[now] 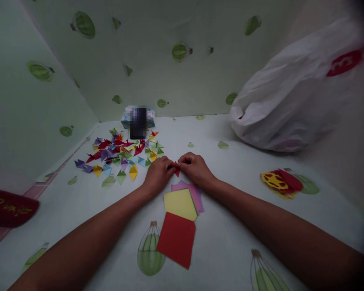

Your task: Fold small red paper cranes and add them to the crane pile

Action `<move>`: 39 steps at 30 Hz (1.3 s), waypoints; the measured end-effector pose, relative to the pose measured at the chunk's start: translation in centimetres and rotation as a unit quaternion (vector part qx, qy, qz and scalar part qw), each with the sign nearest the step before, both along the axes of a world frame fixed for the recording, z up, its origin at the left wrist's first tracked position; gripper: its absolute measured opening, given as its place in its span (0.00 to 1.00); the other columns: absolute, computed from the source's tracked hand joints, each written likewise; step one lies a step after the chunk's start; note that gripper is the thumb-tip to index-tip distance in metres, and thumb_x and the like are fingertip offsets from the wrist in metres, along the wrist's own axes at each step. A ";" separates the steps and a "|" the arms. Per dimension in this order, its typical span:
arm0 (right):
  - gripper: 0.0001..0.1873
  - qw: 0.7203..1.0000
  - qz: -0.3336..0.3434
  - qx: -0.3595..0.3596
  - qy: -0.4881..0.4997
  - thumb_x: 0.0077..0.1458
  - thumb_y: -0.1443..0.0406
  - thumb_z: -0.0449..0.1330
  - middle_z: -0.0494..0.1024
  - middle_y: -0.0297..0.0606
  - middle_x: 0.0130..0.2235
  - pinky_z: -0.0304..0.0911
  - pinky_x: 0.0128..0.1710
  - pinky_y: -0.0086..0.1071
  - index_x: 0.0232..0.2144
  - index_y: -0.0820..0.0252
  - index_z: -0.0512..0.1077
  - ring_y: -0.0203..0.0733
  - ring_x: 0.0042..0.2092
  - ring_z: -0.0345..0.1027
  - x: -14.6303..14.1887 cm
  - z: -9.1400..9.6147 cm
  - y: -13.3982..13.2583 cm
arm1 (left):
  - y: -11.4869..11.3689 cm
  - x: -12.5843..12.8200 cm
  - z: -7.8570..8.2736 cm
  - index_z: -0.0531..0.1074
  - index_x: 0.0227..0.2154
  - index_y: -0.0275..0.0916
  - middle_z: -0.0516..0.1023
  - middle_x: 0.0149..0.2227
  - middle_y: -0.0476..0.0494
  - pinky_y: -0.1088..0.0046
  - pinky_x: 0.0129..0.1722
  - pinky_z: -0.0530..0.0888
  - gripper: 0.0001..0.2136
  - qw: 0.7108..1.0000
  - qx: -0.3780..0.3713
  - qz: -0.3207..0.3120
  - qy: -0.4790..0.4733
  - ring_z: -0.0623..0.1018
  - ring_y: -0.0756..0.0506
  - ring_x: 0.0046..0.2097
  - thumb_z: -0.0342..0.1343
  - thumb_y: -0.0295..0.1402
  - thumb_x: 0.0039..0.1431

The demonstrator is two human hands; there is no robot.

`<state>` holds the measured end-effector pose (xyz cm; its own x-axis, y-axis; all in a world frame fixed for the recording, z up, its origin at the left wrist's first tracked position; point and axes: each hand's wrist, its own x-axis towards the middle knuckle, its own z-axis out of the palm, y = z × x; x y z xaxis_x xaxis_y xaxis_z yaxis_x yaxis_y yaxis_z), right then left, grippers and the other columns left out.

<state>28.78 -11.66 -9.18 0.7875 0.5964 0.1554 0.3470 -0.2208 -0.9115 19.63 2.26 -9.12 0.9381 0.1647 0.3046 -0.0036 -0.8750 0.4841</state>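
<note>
A small piece of folded red paper (177, 169) is pinched between my two hands, its lower end pointing toward me. My left hand (159, 174) grips its left side with closed fingertips. On the other side, my right hand (196, 169) holds it between thumb and fingers. Just below lie purple and pink paper sheets (197, 196), partly under a yellow sheet (179, 203). A square red sheet (177, 239) overlaps the yellow one, nearest to me. To the left of my hands spreads a pile of folded paper figures (118, 151) in several colours.
A tissue box (125, 120) stands behind the figures, with a pixelated patch over it. A large white plastic bag (279, 101) leans at the right. Red and yellow cut-out pieces (279, 182) lie right of my hands. A dark red object (12, 207) sits at the left edge.
</note>
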 end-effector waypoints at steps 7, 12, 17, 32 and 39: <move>0.05 1.000 -0.009 0.011 0.016 0.46 0.72 0.58 0.75 0.36 0.30 0.60 0.35 0.32 0.22 0.61 0.73 0.38 0.33 0.67 0.0 0.1 0.0 | 0.1 0.0 -0.1 0.78 0.31 0.38 0.75 0.34 0.45 0.69 0.39 0.70 0.05 1.000 0.009 0.001 -0.001 0.75 0.45 0.38 0.58 0.27 0.60; 0.04 0.999 -0.010 0.026 0.042 0.45 0.69 0.58 0.75 0.36 0.28 0.60 0.33 0.32 0.22 0.62 0.73 0.39 0.32 0.67 0.2 -0.1 0.1 | 0.1 0.0 -0.1 0.78 0.31 0.37 0.75 0.34 0.44 0.70 0.39 0.69 0.05 1.000 0.018 0.000 -0.004 0.75 0.45 0.38 0.57 0.27 0.61; 0.05 0.997 -0.026 0.050 0.051 0.46 0.66 0.57 0.73 0.35 0.27 0.58 0.32 0.31 0.22 0.61 0.71 0.39 0.31 0.65 0.4 -0.5 0.2 | 0.0 0.0 -0.1 0.78 0.31 0.38 0.76 0.34 0.45 0.70 0.39 0.70 0.05 1.000 0.026 0.001 -0.006 0.75 0.45 0.38 0.57 0.26 0.60; 0.08 0.997 -0.024 0.076 0.022 0.50 0.63 0.56 0.70 0.33 0.24 0.58 0.31 0.32 0.25 0.60 0.71 0.39 0.30 0.63 0.1 -0.6 0.1 | 1.3 0.0 0.5 0.80 0.33 0.37 0.77 0.38 0.38 0.59 0.44 0.67 0.06 0.987 0.107 0.118 -0.028 0.73 0.37 0.45 0.58 0.29 0.60; 0.05 0.998 0.002 0.048 -0.029 0.51 0.67 0.58 0.75 0.35 0.29 0.60 0.36 0.33 0.28 0.60 0.74 0.39 0.33 0.66 -0.2 -0.2 0.1 | 0.6 -0.1 0.6 0.80 0.33 0.40 0.77 0.37 0.42 0.61 0.44 0.65 0.05 0.990 0.121 0.071 -0.020 0.74 0.39 0.45 0.60 0.31 0.60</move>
